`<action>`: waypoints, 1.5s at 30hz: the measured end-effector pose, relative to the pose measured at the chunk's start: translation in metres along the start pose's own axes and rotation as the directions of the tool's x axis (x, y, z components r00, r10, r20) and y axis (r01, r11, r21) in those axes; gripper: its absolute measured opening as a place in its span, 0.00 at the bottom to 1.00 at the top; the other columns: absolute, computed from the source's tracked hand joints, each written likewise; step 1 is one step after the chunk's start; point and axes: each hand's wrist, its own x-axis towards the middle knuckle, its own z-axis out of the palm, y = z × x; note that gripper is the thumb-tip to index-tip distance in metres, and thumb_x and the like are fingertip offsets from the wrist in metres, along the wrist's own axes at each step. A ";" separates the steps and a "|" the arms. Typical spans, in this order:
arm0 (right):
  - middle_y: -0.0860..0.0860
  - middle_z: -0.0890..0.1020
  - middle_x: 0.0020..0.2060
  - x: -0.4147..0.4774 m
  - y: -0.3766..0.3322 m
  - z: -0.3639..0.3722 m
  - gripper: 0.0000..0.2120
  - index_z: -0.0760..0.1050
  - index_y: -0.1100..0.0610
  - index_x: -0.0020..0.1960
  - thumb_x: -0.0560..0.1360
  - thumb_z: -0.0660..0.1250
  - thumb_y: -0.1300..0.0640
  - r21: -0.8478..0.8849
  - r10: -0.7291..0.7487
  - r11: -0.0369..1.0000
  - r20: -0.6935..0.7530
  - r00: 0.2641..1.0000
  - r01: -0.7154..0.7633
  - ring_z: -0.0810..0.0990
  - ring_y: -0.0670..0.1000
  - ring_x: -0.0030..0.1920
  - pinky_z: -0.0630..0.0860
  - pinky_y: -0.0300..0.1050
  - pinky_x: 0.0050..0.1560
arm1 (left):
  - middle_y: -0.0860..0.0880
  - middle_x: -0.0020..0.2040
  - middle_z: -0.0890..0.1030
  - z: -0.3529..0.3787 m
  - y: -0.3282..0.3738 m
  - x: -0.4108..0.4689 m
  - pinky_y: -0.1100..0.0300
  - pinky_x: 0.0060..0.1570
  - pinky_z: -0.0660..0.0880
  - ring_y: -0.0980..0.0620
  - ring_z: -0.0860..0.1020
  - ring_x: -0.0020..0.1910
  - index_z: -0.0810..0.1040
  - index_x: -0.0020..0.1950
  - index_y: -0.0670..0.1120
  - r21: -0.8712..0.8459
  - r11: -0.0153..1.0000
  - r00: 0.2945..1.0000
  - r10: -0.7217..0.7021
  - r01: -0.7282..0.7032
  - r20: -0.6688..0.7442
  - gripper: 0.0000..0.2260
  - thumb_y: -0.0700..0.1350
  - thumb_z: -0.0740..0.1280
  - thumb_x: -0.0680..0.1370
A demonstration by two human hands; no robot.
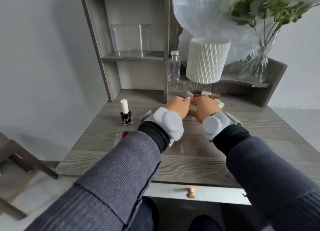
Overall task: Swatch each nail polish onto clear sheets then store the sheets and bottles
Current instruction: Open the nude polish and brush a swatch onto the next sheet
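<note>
Grey wood-grain desk (pixel 259 127) against pale grey wall (pixel 43 57). On desk's back edge, matching shelf unit (pixel 100 40), open cubbies. At desk's front, white drawer (pixel 216 194), wooden knob (pixel 191 192). Left of desk, dark wooden frame (pixel 43 166) on pale floor (pixel 43 187). Soft, even light.

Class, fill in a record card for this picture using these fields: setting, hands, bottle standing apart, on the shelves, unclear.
Setting: grey wood-grain desk with a shelf unit at the back
Hands: left hand and right hand close together among a cluster of small bottles
Bottle standing apart: black nail polish bottle, upright, white cap, left of the hands
On the shelves: clear acrylic holder; perfume bottle; white textured pot; glass vase with greenery
Unclear: what each hand grips, as the picture is blurred there
</note>
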 end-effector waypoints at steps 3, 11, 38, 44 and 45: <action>0.56 0.79 0.57 0.007 -0.002 0.000 0.14 0.79 0.52 0.59 0.75 0.68 0.50 0.002 0.020 1.000 0.015 1.000 -0.020 0.77 0.59 0.58 0.71 0.47 0.57 | 0.36 0.58 0.77 0.005 0.000 0.008 0.55 0.51 0.68 0.39 0.75 0.57 0.74 0.59 0.34 0.069 0.997 0.999 -0.043 0.044 -0.008 0.22 0.49 0.50 0.84; 0.57 0.80 0.55 0.002 -0.005 -0.001 0.08 0.79 0.60 0.52 0.79 0.63 0.57 -0.010 0.013 1.000 0.007 1.000 -0.013 0.77 0.56 0.53 0.65 0.42 0.48 | 0.37 0.58 0.77 0.014 -0.003 0.005 0.58 0.48 0.65 0.40 0.74 0.57 0.75 0.58 0.35 0.048 0.999 0.999 -0.010 0.011 -0.034 0.18 0.46 0.51 0.84; 0.48 0.83 0.40 -0.096 -0.038 0.012 0.08 0.81 0.54 0.55 0.78 0.68 0.56 0.719 0.033 0.655 -0.333 0.942 0.231 0.82 0.51 0.44 0.80 0.54 0.51 | 0.52 0.48 0.80 0.005 -0.059 -0.054 0.70 0.45 0.70 0.59 0.77 0.46 0.71 0.61 0.48 -0.306 0.873 0.761 0.107 -0.380 -0.640 0.18 0.48 0.71 0.74; 0.55 0.84 0.45 -0.098 -0.037 0.010 0.05 0.76 0.58 0.52 0.77 0.68 0.59 0.874 0.085 0.431 -0.286 0.955 0.223 0.83 0.52 0.45 0.82 0.49 0.49 | 0.56 0.53 0.80 0.007 -0.059 -0.056 0.70 0.53 0.70 0.63 0.75 0.54 0.76 0.64 0.47 -0.268 0.904 0.865 0.180 -0.333 -0.468 0.18 0.52 0.67 0.77; 0.56 0.84 0.45 -0.098 -0.038 0.009 0.04 0.74 0.58 0.51 0.77 0.67 0.61 0.894 0.087 0.390 -0.274 0.958 0.221 0.83 0.52 0.45 0.82 0.47 0.49 | 0.56 0.53 0.81 0.007 -0.060 -0.056 0.67 0.53 0.72 0.62 0.76 0.53 0.79 0.62 0.47 -0.247 0.906 0.867 0.207 -0.345 -0.453 0.16 0.52 0.67 0.77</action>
